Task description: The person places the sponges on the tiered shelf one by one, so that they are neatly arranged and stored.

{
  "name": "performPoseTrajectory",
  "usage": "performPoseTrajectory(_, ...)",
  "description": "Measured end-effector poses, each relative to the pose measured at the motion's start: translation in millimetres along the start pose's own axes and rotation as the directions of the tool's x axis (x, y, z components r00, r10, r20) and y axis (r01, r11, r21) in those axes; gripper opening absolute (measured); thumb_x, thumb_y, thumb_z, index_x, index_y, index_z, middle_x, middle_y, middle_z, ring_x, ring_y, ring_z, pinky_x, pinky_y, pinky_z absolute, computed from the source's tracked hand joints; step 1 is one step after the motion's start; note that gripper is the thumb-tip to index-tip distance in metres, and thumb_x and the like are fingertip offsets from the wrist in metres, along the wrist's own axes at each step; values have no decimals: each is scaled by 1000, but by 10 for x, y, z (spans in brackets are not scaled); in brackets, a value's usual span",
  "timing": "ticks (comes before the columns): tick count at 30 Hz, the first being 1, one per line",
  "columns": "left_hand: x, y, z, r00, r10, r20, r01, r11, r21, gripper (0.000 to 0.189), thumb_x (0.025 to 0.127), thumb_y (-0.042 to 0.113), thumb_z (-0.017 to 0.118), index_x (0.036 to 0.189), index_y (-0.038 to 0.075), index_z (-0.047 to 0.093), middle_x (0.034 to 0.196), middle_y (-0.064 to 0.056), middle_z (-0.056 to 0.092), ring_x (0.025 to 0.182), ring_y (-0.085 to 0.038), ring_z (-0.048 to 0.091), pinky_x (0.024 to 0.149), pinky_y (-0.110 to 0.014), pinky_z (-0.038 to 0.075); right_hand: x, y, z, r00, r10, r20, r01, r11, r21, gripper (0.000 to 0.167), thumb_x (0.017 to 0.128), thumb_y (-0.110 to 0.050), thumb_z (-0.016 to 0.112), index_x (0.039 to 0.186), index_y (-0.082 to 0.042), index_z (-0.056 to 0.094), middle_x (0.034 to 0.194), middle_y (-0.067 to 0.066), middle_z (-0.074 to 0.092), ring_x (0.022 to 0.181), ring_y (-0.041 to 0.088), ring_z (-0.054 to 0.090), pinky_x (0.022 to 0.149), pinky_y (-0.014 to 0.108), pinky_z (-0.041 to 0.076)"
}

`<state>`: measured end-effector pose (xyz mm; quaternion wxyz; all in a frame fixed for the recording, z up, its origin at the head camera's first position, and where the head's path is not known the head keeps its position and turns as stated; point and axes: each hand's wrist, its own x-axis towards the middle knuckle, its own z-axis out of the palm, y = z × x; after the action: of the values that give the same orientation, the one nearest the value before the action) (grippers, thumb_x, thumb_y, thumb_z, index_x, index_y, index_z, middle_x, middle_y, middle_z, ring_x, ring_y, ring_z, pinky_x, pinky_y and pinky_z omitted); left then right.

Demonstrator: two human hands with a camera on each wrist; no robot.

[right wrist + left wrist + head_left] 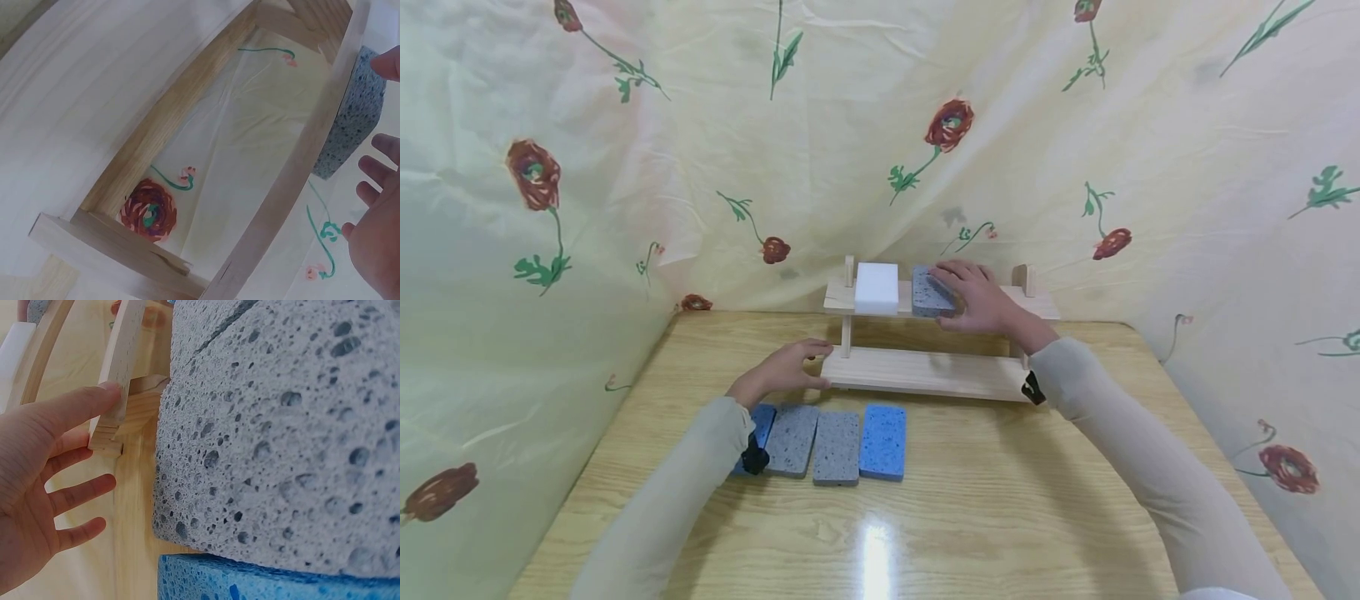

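On the upper board of a small two-tier wooden shelf point(925, 371) a grey speckled sponge point(928, 292) stands beside a white block point(877, 288). My right hand point(973, 298) is at that grey sponge, fingers spread over its right side. In the right wrist view its thumb point(387, 64) overlaps the sponge point(353, 112), while the other fingers show a gap from it. At the left end of the lower board, my left hand point(782, 367) holds the wood. The left wrist view shows the thumb point(94, 400) on the board's edge and the other fingers spread out.
In front of the shelf lie two grey sponges point(837, 448) point(792, 440) and a blue sponge point(883, 442). Another blue sponge point(763, 423) is partly hidden by my left wrist. Flower-printed cloth point(850, 167) hangs behind and beside the wooden table point(970, 533).
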<state>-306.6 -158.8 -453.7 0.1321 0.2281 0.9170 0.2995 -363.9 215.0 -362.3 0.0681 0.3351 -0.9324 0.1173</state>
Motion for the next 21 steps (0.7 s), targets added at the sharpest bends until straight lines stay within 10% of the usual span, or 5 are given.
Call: performPoseTrajectory(21,-7,-8,6,1000,6,-3,-6,1000,7,74,92,31,77,154,6,44,163,-13,38,152,-35,34,121,-53,35,-283,-377,215,989,-108,-100,111,993,32,92,85,-47,78,159,-12,36,163,13,33,149,38,25,116,67,19)
